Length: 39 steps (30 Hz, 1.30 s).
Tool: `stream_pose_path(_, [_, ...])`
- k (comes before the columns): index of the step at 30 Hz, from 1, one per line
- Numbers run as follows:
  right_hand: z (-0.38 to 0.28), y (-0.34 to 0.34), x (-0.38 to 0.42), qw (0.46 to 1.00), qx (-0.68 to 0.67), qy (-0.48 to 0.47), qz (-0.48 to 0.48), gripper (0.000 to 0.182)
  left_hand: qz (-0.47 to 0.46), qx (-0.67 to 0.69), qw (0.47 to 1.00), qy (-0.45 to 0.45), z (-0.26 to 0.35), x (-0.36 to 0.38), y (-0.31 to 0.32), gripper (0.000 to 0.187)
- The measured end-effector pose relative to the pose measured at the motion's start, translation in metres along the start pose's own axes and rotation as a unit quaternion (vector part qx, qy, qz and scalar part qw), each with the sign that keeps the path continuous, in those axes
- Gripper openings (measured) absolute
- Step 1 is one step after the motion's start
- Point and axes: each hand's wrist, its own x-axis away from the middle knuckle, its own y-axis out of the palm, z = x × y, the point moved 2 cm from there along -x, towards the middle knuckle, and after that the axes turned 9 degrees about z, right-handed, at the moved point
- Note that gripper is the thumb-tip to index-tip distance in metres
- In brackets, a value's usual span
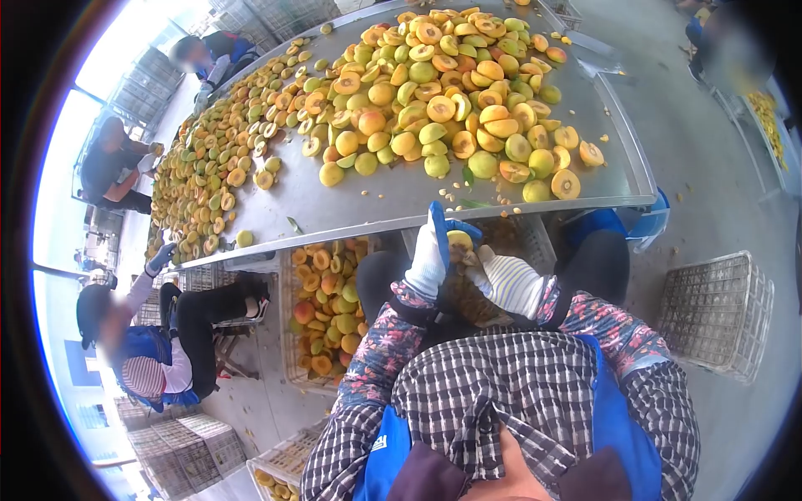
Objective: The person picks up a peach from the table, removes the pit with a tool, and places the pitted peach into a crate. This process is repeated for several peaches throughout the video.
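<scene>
Fruit, just below the table edge, is clasped between the gloved left hand and right hand, fingers curled around it, seemingly mid-splitting; next comes parting the halves cleanly.

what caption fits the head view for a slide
Gloved left hand and right hand hold a halved fruit below a steel table heaped with halved fruit.
</scene>
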Motion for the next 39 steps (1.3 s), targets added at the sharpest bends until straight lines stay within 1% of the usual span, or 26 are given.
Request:
stream_pose_path(6, [-0.021,0.004,0.001,0.969,-0.242,0.04,0.001,0.039,0.023,0.065,0.998,-0.014,-0.008,-0.002,0.004,0.083])
stream_pose_path(7, [-0.017,0.013,-0.007,0.966,-0.242,-0.044,0.076,0.042,0.04,0.069,0.997,-0.009,-0.007,-0.002,0.005,0.084])
stream_pose_path(8, [-0.011,0.009,-0.005,0.966,-0.243,-0.043,0.076,0.042,0.04,0.068,0.997,-0.01,-0.005,-0.002,0.004,0.084])
stream_pose_path(9, [-0.018,-0.004,-0.007,0.912,-0.378,0.151,-0.058,0.042,0.023,0.046,0.999,-0.004,-0.002,-0.003,0.003,0.086])
stream_pose_path(10, [-0.029,-0.016,-0.005,0.787,-0.483,0.333,-0.188,0.041,0.006,0.025,1.0,0.003,0.0,-0.003,0.002,0.089])
stream_pose_path(11, [-0.044,-0.023,-0.005,0.755,-0.505,0.382,-0.17,0.039,0.008,0.024,1.0,0.003,0.0,-0.003,-0.001,0.089])
stream_pose_path(12, [-0.05,-0.029,-0.007,0.755,-0.506,0.381,-0.17,0.039,-0.031,0.038,0.999,-0.001,0.001,-0.002,-0.001,0.084])
stream_pose_path(14, [-0.055,-0.034,-0.006,0.666,-0.561,0.449,-0.199,0.041,-0.071,0.051,0.996,-0.007,-0.001,-0.001,0.0,0.08])
stream_pose_path(15, [-0.052,-0.032,-0.003,0.665,-0.562,0.45,-0.198,0.041,-0.063,0.04,0.997,0.013,0.0,0.001,0.002,0.074])
stream_pose_path(17, [-0.046,-0.026,0.003,0.606,-0.644,0.417,-0.21,0.042,-0.054,0.03,0.998,0.032,0.0,0.005,0.007,0.069])
stream_pose_path(20, [-0.05,-0.028,0.005,0.623,-0.625,0.425,-0.202,0.041,-0.002,0.014,0.998,0.069,0.007,0.014,0.016,0.074])
stream_pose_path(21, [-0.05,-0.026,0.006,0.624,-0.624,0.424,-0.204,0.041,0.014,0.061,0.997,0.035,0.004,0.013,0.015,0.065])
stream_pose_path(22, [-0.05,-0.025,0.008,0.659,-0.61,0.397,-0.187,0.041,0.03,0.108,0.994,0.002,0.0,0.012,0.013,0.057])
stream_pose_path(23, [-0.049,-0.025,0.008,0.694,-0.595,0.369,-0.171,0.04,0.048,0.203,0.977,-0.05,-0.006,0.007,0.004,0.056])
stream_pose_path(24, [-0.047,-0.023,0.01,0.693,-0.594,0.368,-0.175,0.04,0.066,0.297,0.947,-0.101,-0.009,0.004,-0.007,0.055])
stream_pose_path(26, [-0.038,-0.025,0.013,0.729,-0.587,0.316,-0.152,0.039,0.199,0.219,0.954,-0.049,0.005,0.016,-0.038,0.055])
stream_pose_path(27, [-0.028,-0.033,0.011,0.748,-0.558,0.318,-0.169,0.038,0.242,0.184,0.952,0.027,0.026,0.033,-0.046,0.054])
stream_pose_path(28, [-0.018,-0.035,0.012,0.75,-0.558,0.315,-0.164,0.038,0.232,0.17,0.957,0.044,0.028,0.041,-0.079,0.054])
stream_pose_path(30, [0.008,-0.03,0.018,0.903,-0.301,0.262,-0.156,0.039,0.341,-0.009,0.926,0.163,0.051,0.069,-0.125,0.058])
stream_pose_path(31, [0.018,-0.03,0.021,0.977,-0.15,0.101,-0.108,0.037,0.399,-0.146,0.867,0.262,0.052,0.081,-0.164,0.057])
stream_pose_path(32, [0.02,-0.032,0.021,0.978,-0.151,0.1,-0.106,0.037,0.437,-0.178,0.841,0.266,0.07,0.097,-0.178,0.053])
stream_pose_path(33, [0.021,-0.033,0.021,0.982,-0.071,0.107,-0.138,0.036,0.503,-0.379,0.765,0.129,0.102,0.121,-0.163,0.037])
stream_pose_path(34, [0.02,-0.035,0.023,0.979,0.008,0.113,-0.17,0.035,0.469,-0.499,0.728,0.015,0.109,0.128,-0.184,0.04])
stream_pose_path(36, [0.014,-0.035,0.022,0.976,0.027,0.14,-0.167,0.034,0.443,-0.632,0.635,0.004,0.101,0.127,-0.211,0.044])
stream_pose_path(37, [0.015,-0.033,0.021,0.967,0.065,0.166,-0.18,0.033,0.39,-0.725,0.566,0.051,0.103,0.12,-0.212,0.045])
stream_pose_path(39, [0.014,-0.035,0.017,0.954,0.099,0.201,-0.199,0.031,0.376,-0.631,0.662,0.147,0.105,0.097,-0.193,0.041])
